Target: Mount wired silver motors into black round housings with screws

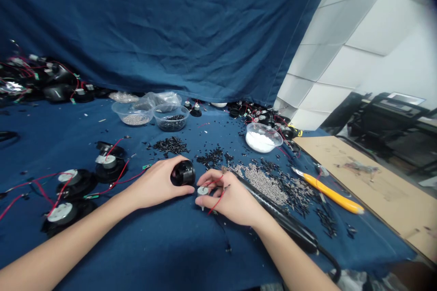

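Blue cloth (pixel 136 250) covers the worktop. Between right-hand fingertips, a small motor (pixel 202 190) sits just right of the black housing (pixel 189 173) clasped by the left hand (pixel 153 185); the right hand (pixel 232 198) is close beside it. Silvery pieces (pixel 264 184) lie right, motor assemblies (pixel 61 213) left, clear bowls (pixel 116 112) far.

With the hands as the clock's centre: the left hand (pixel 159 183) has one black cup (pixel 187 172), the right hand (pixel 227 196) one loose motor (pixel 202 191). Around nine o'clock, three grey motors (pixel 69 175) in black housings; at twelve, two small motor units (pixel 195 109). Three clear bowls: two at eleven (pixel 171 123), one at two (pixel 261 140). Toward three, one yellow-handled tool (pixel 336 196) and one cardboard sheet (pixel 403 177). Silver pieces (pixel 266 184) and black pieces (pixel 170 145): too many to count.
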